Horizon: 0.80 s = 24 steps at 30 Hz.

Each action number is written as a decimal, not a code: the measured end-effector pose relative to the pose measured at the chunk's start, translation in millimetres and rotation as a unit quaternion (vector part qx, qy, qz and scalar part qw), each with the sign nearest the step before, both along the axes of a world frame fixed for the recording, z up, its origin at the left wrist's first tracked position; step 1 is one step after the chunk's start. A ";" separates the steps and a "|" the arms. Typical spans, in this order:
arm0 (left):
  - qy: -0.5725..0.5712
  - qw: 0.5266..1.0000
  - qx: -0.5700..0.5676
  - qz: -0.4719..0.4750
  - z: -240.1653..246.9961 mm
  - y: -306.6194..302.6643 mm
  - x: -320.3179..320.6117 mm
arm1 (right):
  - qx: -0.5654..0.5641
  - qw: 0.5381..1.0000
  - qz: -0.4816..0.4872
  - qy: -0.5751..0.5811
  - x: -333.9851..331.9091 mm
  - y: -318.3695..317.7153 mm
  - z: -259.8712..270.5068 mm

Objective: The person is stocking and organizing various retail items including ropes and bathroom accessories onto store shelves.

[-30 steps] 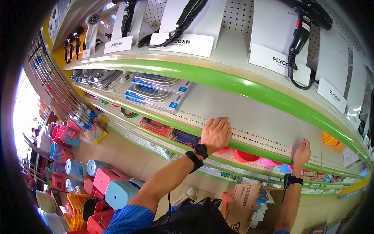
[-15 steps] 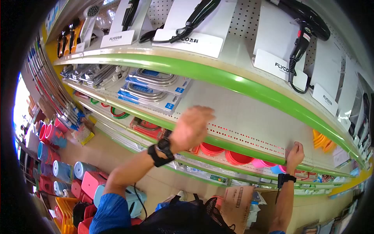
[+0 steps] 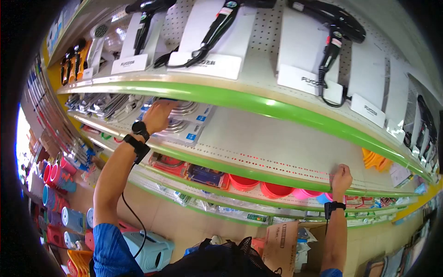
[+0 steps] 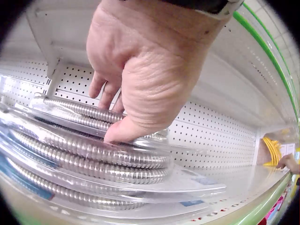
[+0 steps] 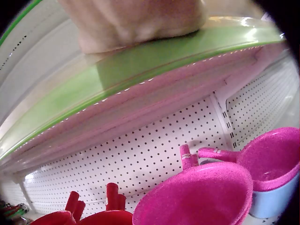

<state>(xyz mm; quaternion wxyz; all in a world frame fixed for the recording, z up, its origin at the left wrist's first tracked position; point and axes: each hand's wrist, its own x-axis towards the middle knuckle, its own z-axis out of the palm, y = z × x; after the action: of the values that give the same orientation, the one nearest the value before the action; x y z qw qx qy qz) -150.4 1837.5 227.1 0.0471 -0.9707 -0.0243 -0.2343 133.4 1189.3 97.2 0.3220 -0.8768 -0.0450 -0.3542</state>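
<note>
In the head view my left hand [image 3: 158,115] is at the stacked packs of metal shower hoses [image 3: 190,135] on the middle shelf. The left wrist view shows the thumb of the left hand [image 4: 147,84] on the upper hose pack [image 4: 108,154], with the other fingers reaching down behind it, tips partly hidden. More hose packs lie beneath. My right hand [image 3: 342,179] rests, fingers loosely bent, on the green front edge [image 3: 295,179] of the same shelf. In the right wrist view only the heel of the right hand [image 5: 140,28] shows, above that edge.
Hair dryers [image 3: 339,44] stand on display above a green-edged upper shelf [image 3: 240,99]. Red basins [image 3: 277,190] and pink dippers [image 5: 197,197] sit below. Yellow items [image 3: 374,159] lie at the right. An open carton [image 3: 280,244] and a blue stool [image 3: 150,249] are on the floor.
My left hand has left the front edge of the shelf and moved left onto the hose packs. The right hand stays at the shelf edge.
</note>
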 end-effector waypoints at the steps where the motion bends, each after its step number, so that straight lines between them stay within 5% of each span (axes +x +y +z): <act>1: -0.031 0.997 0.057 -0.048 5.2 -4.3 6.6 | -0.005 1.000 -0.011 -0.005 -3.2 -8.8 1.0; 6: 0.063 0.997 0.039 -0.009 8.0 2.8 4.1 | -0.020 0.999 -0.015 -0.041 -1.9 4.5 10.9; 7: 0.035 0.992 0.112 -0.048 3.5 23.9 8.4 | -0.010 0.999 -0.032 -0.034 -13.1 0.0 5.7; 8: 0.098 0.995 0.026 0.000 1.6 28.4 4.6 | -0.007 0.999 -0.031 -0.034 -5.9 7.8 13.8; 10: 0.040 0.996 0.065 -0.047 23.2 13.7 5.0 | 0.017 0.999 -0.023 -0.035 -14.1 0.8 6.8; 12: 0.057 0.998 0.022 0.002 13.0 31.1 2.6 | 0.019 0.998 -0.015 -0.052 -11.4 11.3 19.0; 18: 0.001 0.997 0.074 -0.007 45.5 -54.4 -3.4 | 0.020 0.998 -0.021 -0.060 -24.8 5.2 17.8; 24: -0.077 0.976 0.137 -0.149 63.0 -199.9 7.0 | 0.017 0.997 -0.019 -0.069 -23.4 6.0 20.8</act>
<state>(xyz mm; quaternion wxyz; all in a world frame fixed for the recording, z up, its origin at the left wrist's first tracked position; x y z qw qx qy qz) -143.4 1637.7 290.0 0.1422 -0.9267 0.1493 -0.3143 110.0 1195.3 118.0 0.3265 -0.8452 -0.0439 -0.4209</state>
